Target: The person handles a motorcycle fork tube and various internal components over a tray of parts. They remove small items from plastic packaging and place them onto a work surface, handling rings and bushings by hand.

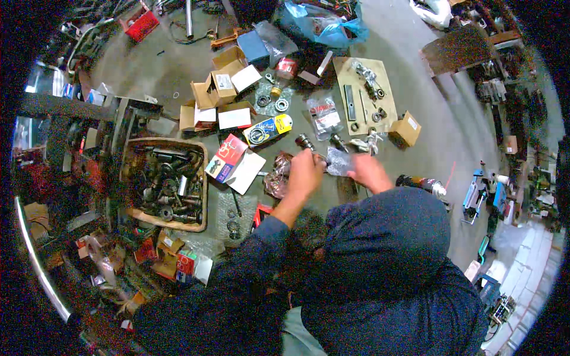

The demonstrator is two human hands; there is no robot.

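Low over the floor, my left hand (306, 173) is closed, its fingers curled around something mostly hidden under them. A dark metal shaft part (304, 142) lies just beyond its knuckles, and a crumpled brownish plastic wrap (278, 178) is at its left. My right hand (369, 172), a little blurred, pinches the edge of a small clear plastic bag (339, 161) between the two hands. Another short metal shaft (337, 142) rests just past that bag. Farther off lies a flat clear bag with a printed label (324, 117).
Left of me sits a tray of greasy metal parts (205, 184). Opened cardboard boxes (215, 89), a red-and-white box (228, 155) and a yellow-blue pack (268, 130) crowd the left. A cardboard sheet (373, 77) carries metal parts; a small brown box (405, 129) stands beside it.
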